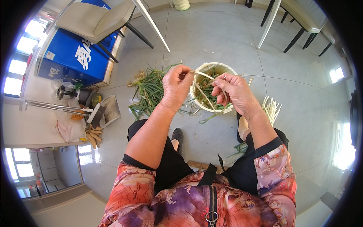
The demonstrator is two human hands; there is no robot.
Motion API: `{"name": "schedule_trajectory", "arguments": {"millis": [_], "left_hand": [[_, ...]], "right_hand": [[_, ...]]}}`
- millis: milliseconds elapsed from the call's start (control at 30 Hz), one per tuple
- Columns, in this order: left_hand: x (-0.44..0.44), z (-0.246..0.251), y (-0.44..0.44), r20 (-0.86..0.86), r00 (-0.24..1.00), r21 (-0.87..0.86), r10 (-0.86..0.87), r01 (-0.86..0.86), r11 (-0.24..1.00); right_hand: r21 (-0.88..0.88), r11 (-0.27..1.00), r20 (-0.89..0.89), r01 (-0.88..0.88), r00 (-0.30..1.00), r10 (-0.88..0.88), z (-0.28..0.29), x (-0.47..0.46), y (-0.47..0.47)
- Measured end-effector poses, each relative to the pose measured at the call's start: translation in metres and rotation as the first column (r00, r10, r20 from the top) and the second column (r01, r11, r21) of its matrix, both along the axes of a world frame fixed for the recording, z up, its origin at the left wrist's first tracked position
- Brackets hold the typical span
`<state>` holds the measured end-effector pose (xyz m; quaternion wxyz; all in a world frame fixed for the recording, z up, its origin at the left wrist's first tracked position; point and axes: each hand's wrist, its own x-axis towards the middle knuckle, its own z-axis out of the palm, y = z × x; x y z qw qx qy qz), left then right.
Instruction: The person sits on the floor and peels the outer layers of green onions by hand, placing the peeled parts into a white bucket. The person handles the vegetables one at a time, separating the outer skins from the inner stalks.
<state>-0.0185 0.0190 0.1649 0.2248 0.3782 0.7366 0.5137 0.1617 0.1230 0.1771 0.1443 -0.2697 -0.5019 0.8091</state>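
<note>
Between my two hands a green onion [204, 75] is stretched above a white bucket [195, 98]. My left hand [178, 82] pinches its root end, and my right hand [229, 89] grips the stalk farther along. A loose pale strip [206, 96] hangs down from the left fingertips. Inside the bucket lie green and dry onion leaves [204, 86]. A heap of green onions [150, 92] with roots rests on the floor left of the bucket. On the right, partly behind my right forearm, is a bundle of white onion stalks [271, 109].
A blue freezer [76, 56] and a beige chair [96, 21] stand at the upper left. A dustpan [111, 110], a squash [96, 98] and several root vegetables [94, 135] are along the left wall. Another chair [305, 17] is at the upper right. My shoe [177, 136] is near the bucket.
</note>
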Motion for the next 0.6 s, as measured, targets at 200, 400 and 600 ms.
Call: {"name": "schedule_trajectory", "arguments": {"millis": [200, 400, 600], "left_hand": [[0.014, 0.012, -0.002, 0.193, 0.97, 0.157, -0.148, 0.118, 0.981], [0.005, 0.001, -0.004, -0.161, 0.969, 0.074, -0.188, 0.202, 0.977], [0.003, -0.008, -0.005, -0.296, 0.941, 0.051, -0.163, 0.186, 0.981]], "right_hand": [[0.026, 0.999, 0.042, 0.027, 0.999, -0.029, 0.0, 0.001, 0.004], [0.107, 0.994, 0.085, 0.019, 0.996, -0.029, 0.0, 0.001, 0.004], [0.153, 0.988, 0.1, 0.029, 0.994, -0.045, 0.003, 0.002, 0.002]]}}
